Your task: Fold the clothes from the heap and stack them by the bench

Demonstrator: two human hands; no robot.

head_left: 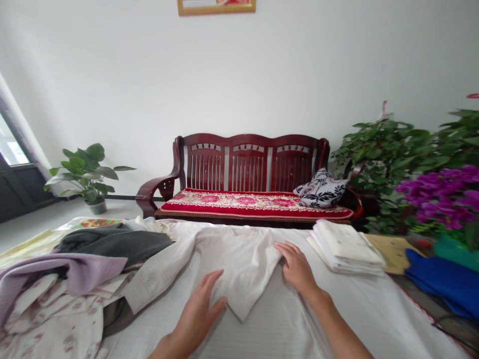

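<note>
A pale, finely ribbed long-sleeved top (239, 254) lies on the white cloth in front of me. One sleeve (160, 271) stretches out to the left, and the right side is folded inward, its end pointing toward me. My left hand (198, 311) is open beside that folded end, thumb apart from the fingers, gripping nothing. At the top's right edge, near the shoulder, my right hand (299, 269) rests with fingers extended and their tips touching the fabric. Its thumb is not clearly visible.
Left is a loose heap of clothes, with a dark grey garment (116, 242), a lilac one (75, 269) and a printed one (60, 324). A folded white stack (346, 247) and blue cloth (443, 281) lie right. Beyond stand a wooden bench (247, 169) and plants.
</note>
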